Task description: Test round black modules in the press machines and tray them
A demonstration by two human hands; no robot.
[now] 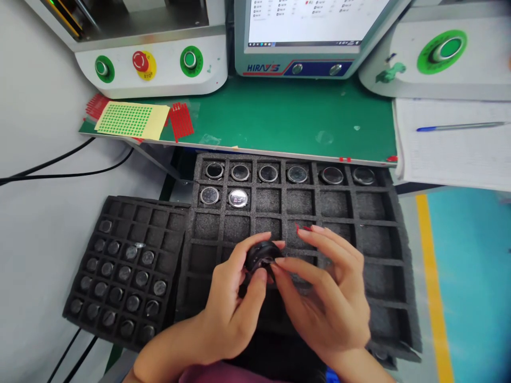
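A: You have the black round part [261, 256] up off the big foam tray [359, 213], over its middle rows, between both hands.

B: Right. Your left hand [229, 303] has its grip closed round the part, thumb in front and fingers curled over the top. Your right hand [331, 298] pinches the near edge with thumb and forefinger, the other fingers spread loose.

A: I'd judge you do best to hold it by the rim only, pads off any face, and low over the foam so a slip lands soft. Let the left hand carry it and the right do the fine work.

B: Mind the round glass-faced pieces [268, 173] in the tray's top rows. They sit well apart from your hands, each in its own pocket. The small foam tray [120, 207] at your left holds darker round pieces.

A: As for writing, the red button [140, 61] on the machine at the back has "STOP" on its yellow ring.

B: The screen unit [303, 68] reads something like "HIRAYS" — the last letters are blurred. The screen text is too small to read, and so is the paper sheet [439, 159] under the pen [459, 126].

A: The sticker sheet [128, 119] on the desk [279, 117] shows green dots — no words I can read.
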